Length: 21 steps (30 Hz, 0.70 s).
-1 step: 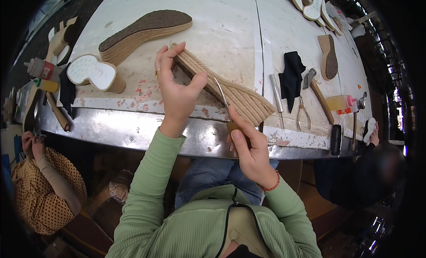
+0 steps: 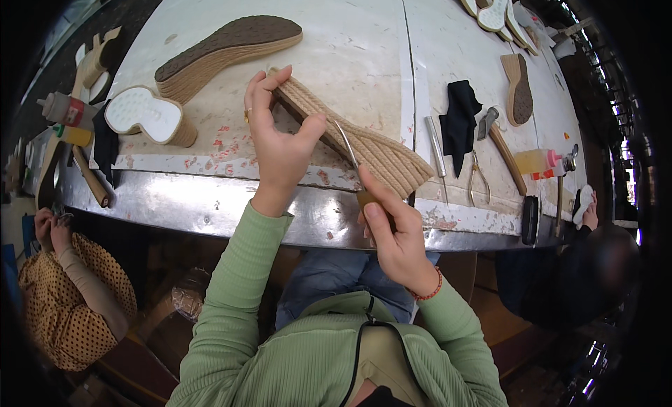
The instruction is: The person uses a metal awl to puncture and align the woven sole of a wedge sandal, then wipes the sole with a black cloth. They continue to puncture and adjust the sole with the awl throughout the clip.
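Note:
My left hand (image 2: 283,141) grips the narrow end of a wedge shoe sole (image 2: 371,144), its thumb on the braided tan rope side. The sole lies tilted on its side over the table's front edge, with the broad heel end toward the right. In my right hand (image 2: 397,235) is an awl (image 2: 348,144), held by its wooden handle with fingers wrapped round it. The awl's thin, slightly curved metal shaft points up and left, and its tip meets the rope side close to my left thumb. Most of the sole's dark underside is hidden.
Beyond my left hand lie a brown-bottomed wedge sole (image 2: 231,46) and a white-topped one (image 2: 143,115). On the right are a metal rod tool (image 2: 435,148), black cloth (image 2: 459,123), pincers (image 2: 479,179), a hammer (image 2: 507,158) and glue bottles (image 2: 539,162). People sit at both sides.

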Available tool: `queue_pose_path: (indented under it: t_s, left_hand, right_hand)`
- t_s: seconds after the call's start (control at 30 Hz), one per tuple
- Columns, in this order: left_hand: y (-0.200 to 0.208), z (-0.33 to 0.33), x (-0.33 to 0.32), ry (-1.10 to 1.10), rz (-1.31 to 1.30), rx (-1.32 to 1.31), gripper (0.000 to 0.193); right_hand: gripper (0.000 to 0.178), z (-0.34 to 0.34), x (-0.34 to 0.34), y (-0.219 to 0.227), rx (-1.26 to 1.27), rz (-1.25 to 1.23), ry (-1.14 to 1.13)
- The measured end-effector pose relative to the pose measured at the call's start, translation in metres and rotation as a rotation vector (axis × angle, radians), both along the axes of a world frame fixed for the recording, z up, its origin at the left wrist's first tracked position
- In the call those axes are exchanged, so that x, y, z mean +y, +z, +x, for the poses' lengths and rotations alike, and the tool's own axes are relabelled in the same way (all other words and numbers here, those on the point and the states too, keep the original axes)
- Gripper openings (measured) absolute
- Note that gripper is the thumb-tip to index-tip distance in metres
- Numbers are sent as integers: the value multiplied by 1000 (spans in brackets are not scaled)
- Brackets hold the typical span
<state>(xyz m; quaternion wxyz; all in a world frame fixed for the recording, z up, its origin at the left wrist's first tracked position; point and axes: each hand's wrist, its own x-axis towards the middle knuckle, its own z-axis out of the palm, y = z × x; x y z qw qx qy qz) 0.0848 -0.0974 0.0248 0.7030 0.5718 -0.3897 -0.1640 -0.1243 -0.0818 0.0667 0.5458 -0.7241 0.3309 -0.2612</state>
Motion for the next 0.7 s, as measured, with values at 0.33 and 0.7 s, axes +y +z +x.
queue_pose_path:
  t_s: [0.33, 0.7]
  left_hand:
    - [-7, 2, -2, -38, -48, -52, 66]
    - [-7, 4, -2, -34, -40, -63, 66]
  right_hand:
    - [39, 8, -10, 11, 62, -65, -18]
    - [46, 11, -10, 10, 113, -371, -24]
